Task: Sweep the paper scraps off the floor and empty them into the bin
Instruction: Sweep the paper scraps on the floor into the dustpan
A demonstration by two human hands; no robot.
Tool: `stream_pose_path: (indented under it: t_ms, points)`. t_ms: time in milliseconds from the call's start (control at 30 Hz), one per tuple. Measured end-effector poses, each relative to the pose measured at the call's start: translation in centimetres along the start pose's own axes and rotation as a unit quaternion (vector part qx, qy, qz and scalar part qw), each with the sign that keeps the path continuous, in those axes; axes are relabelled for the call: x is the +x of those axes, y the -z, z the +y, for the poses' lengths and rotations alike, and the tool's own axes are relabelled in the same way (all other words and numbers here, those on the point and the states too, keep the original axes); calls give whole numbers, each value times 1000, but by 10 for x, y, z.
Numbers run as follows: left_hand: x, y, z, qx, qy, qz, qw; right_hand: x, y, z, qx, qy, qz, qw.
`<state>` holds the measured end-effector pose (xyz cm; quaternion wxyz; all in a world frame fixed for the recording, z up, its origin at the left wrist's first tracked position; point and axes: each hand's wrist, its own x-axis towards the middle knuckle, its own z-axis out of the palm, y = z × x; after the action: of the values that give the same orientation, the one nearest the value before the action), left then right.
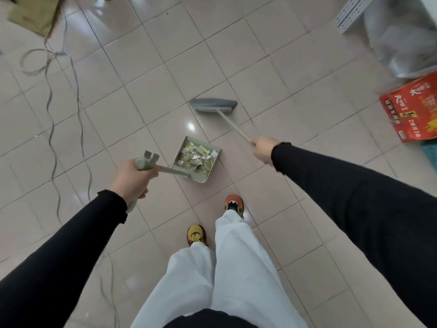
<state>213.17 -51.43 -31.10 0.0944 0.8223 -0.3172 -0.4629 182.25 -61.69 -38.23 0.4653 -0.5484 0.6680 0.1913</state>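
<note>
The tiled floor [260, 55] near my feet shows no loose scraps that I can make out, so I judge the sweeping done and the emptying not yet done. Far off to my front right stands a pale plastic-lined shape [399, 43], blurred. I take it for the bin but cannot be sure. A red box [411, 107] lies just nearer than it on that side, and cables [50, 91] loop over the tiles to my left.

The broom [214, 105] reaches out ahead of me, its head low by the floor, its handle slanting back and to the right into my right hand [263, 150], whose fingers are curled round the top end. The dustpan [199, 178] sits between my feet and the broom head, mouth turned away from me. Its long handle runs back and to the left into my left hand [132, 176], which is wrapped tight about the grip. I cannot tell whether the pan rests on the tiles or hangs just above them. The paper scraps [197, 156] are heaped inside it.

What matters next: the likely bin lies forward and right of the pan, on my right arm's side, well apart from it, while the loaded pan hangs from my farther, left hand, with the broom handle slanting across the way. I would turn right and keep the pan level.
</note>
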Motion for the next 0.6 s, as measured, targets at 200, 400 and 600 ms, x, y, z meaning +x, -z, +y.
stream_pose_path:
  t_ms: [200, 400, 600]
  points:
    - [-10, 6, -9, 4, 0, -15, 1000, -78, -30, 55, 5, 3, -54, 999]
    - [-15, 16, -18, 9, -33, -27, 999, -134, -39, 81, 112, 7, -13, 994]
    - [-19, 30, -26, 46, -43, -46, 997, -95, -71, 33, 112, -2, 27, 993]
